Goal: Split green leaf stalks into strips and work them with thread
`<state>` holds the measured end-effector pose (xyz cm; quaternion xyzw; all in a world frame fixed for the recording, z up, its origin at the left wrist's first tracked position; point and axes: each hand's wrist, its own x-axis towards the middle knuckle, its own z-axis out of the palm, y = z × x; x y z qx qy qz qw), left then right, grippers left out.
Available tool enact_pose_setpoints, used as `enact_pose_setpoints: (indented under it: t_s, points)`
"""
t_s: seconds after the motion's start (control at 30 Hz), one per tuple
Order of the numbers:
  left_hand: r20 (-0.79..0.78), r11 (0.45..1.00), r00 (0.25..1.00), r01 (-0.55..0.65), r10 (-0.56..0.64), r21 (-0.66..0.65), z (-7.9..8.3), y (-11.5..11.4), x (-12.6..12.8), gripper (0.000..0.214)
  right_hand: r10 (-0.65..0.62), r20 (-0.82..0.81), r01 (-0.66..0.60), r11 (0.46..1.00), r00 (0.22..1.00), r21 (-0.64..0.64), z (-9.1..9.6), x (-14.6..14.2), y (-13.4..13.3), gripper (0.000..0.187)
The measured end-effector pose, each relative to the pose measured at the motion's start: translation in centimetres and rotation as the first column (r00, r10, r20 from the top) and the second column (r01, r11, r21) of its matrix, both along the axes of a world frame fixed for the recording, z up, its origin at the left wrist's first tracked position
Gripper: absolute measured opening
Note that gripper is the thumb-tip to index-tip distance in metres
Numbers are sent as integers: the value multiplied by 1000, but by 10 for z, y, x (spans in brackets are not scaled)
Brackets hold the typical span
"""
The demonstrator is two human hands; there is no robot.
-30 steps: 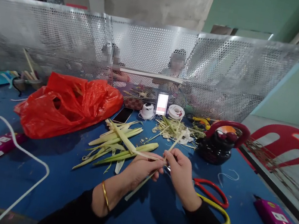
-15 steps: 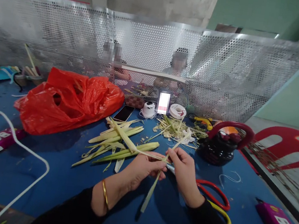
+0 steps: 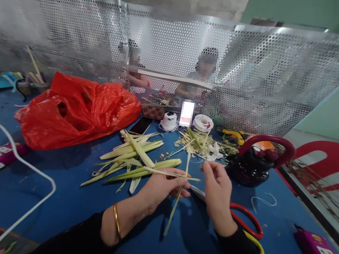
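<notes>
My left hand (image 3: 164, 186) pinches pale green leaf strips (image 3: 187, 158) between thumb and fingers. One strip runs up and down, another lies across it, and they cross at my fingertips. Off to the right, my right hand (image 3: 216, 188) is apart from the strips, its fingers loosely bent and nothing visible in them. Scissors (image 3: 247, 220) with one red and one yellow handle lie partly beneath the right hand and wrist; a stretch of blade shows between my hands. A pile of long, pale green leaves (image 3: 139, 156) lies beyond my left hand.
A red plastic bag (image 3: 77, 116), phone (image 3: 140, 125), white thread spool (image 3: 169, 121) and tape roll (image 3: 203, 123) stand toward the back. Leaf scraps (image 3: 199, 142) and a black kettlebell (image 3: 251, 170) are behind my right hand. Purple power strips (image 3: 318, 253) lie at both sides. People sit behind the perforated screen.
My right hand has let go of the upright strip and moved a little to the right. That strip now stands straighter. The left hand keeps its hold.
</notes>
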<state>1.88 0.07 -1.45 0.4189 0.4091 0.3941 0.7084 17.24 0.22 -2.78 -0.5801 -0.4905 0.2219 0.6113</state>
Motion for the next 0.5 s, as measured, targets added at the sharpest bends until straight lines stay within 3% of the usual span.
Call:
enact_pose_setpoints:
  t_s: [0.07, 0.1, 0.2, 0.3, 0.5]
  points:
    - [16, 996, 996, -88, 88, -12, 1, 2, 0, 34, -93, 158, 68, 986, 983, 154, 6, 0, -6, 21]
    - [24, 992, 991, -128, 129, -11, 1, 3, 0, 34, -61, 254, 9, 979, 965, 201, 8, -1, -10, 22]
    - [60, 970, 969, -241, 241, 1, 2, 5, 0, 35, 217, 435, -277, 957, 874, 80, 5, -12, -18, 26]
    - [89, 958, 954, -288, 288, -6, 3, 7, 0, 38, 323, 412, -338, 940, 852, -37, -7, -22, -19, 25]
    - [55, 964, 968, -250, 246, 88, 4, 8, -2, 26, 414, 295, -438, 899, 861, 16, -10, -26, -20, 29]
